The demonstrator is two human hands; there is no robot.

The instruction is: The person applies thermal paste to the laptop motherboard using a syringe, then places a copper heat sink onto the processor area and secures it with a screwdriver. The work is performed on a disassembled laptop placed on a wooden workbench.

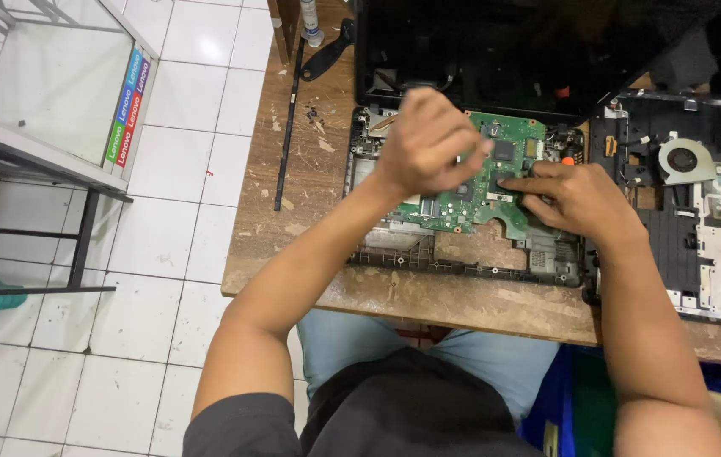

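Clenched into a loose fist, the left hand [428,140] hovered over the green circuit board [496,182]; whether its grip held anything I could not tell. His right hand [576,199] pressed flat fingertips [513,181] onto that board. It sat in an opened laptop base [462,254] on the worn wooden desk [310,161], a second dismantled chassis [707,211] just right of it.

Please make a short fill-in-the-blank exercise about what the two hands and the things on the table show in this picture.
1. Both hands are over a circuit board whose colour is ____.
2. The right hand presses its fingertips on the ____.
3. The left hand is closed like a ____.
4. The round fan lies on the person's ____ side.

Missing words: green; board; fist; right
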